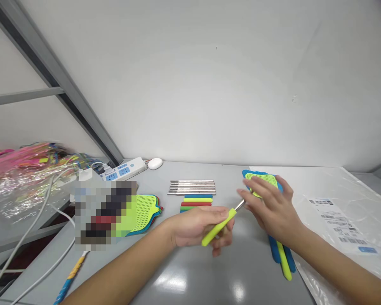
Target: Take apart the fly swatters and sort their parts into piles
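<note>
My left hand [206, 226] is closed around a yellow-green handle [218, 228], held tilted above the table. A short metal rod [240, 205] sticks out of the handle's upper end towards my right hand [269, 207]. The fingers of that hand are stretched out and apart, next to the rod; its far end is hidden by them, and I cannot tell whether they touch it. Behind and beneath my right hand lie fly swatters with a yellow-green mesh head [262, 180] over a blue one, and blue and yellow-green handles [284, 261] towards me.
Several metal rods [192, 187] lie side by side at centre, with coloured handles [197, 204] below them. Swatter heads [144, 212] are stacked on the left beside a blurred patch. A power strip [123, 169], white cables, bagged goods [28, 178] and a plastic sheet [339, 212] surround the work area.
</note>
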`<action>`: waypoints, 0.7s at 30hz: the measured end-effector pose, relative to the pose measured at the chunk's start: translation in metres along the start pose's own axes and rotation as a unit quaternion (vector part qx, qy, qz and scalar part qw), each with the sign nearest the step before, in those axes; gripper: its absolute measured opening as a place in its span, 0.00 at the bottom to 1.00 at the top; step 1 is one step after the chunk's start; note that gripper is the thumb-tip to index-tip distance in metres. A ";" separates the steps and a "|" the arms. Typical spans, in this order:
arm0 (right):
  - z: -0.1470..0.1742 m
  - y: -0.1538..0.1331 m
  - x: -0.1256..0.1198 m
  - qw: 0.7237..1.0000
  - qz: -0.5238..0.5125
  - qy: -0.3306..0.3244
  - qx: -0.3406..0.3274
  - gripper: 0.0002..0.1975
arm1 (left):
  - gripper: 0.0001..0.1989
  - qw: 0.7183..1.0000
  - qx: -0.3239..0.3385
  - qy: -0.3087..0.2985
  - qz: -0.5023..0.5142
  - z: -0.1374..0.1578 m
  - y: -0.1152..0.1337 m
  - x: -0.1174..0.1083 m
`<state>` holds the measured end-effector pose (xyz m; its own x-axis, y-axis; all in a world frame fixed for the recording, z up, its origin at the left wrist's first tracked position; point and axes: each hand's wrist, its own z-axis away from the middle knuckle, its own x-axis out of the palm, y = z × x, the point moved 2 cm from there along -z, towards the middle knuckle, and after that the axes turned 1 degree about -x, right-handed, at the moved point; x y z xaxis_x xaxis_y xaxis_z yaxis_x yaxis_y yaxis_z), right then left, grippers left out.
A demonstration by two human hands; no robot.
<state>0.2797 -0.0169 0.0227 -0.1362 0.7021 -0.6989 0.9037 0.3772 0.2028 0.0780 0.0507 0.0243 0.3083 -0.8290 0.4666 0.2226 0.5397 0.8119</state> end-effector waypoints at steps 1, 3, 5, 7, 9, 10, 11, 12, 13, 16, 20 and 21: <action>-0.001 0.002 -0.003 0.997 -0.032 0.026 0.057 0.21 | 0.13 0.999 0.043 0.007 0.021 -0.001 -0.001 0.001; -0.006 0.001 -0.008 0.978 -0.134 0.016 0.160 0.25 | 0.12 0.989 0.132 0.051 0.037 -0.004 -0.004 0.001; -0.013 -0.010 -0.007 0.941 -0.258 -0.075 0.206 0.22 | 0.12 0.972 0.202 0.117 0.010 -0.010 -0.009 0.001; -0.022 -0.027 -0.003 0.899 -0.355 -0.158 0.200 0.17 | 0.14 0.954 0.235 0.181 -0.053 -0.018 -0.015 0.003; -0.030 -0.041 0.001 0.878 -0.401 -0.170 0.198 0.15 | 0.17 0.934 0.246 0.228 -0.122 -0.024 -0.020 0.004; -0.033 -0.044 0.003 0.871 -0.413 -0.166 0.206 0.14 | 0.18 0.923 0.249 0.247 -0.158 -0.025 -0.020 0.004; -0.036 -0.045 0.005 0.865 -0.419 -0.166 0.221 0.12 | 0.19 0.908 0.255 0.268 -0.197 -0.025 -0.020 0.003; -0.037 -0.043 0.006 0.857 -0.421 -0.175 0.240 0.12 | 0.18 0.885 0.267 0.298 -0.238 -0.022 -0.018 0.000; -0.038 -0.039 0.006 0.850 -0.418 -0.191 0.259 0.13 | 0.18 0.850 0.288 0.343 -0.278 -0.016 -0.014 -0.004; -0.039 -0.024 0.003 0.850 -0.366 -0.258 0.277 0.14 | 0.20 0.642 0.416 0.518 -0.382 0.013 0.003 -0.018; -0.041 -0.017 -0.001 0.914 -0.203 -0.307 0.170 0.10 | 0.18 0.362 0.465 0.443 -0.676 0.032 0.018 -0.018; -0.042 -0.019 -0.001 0.928 -0.160 -0.304 0.143 0.08 | 0.16 0.348 0.414 0.423 -0.727 0.030 0.018 -0.017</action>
<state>0.2461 0.0006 0.0479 -0.2411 0.0782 -0.9674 0.9390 0.2707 -0.2121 0.0486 0.0707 0.0418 0.6673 0.3906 -0.6341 0.4773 -0.8779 -0.0386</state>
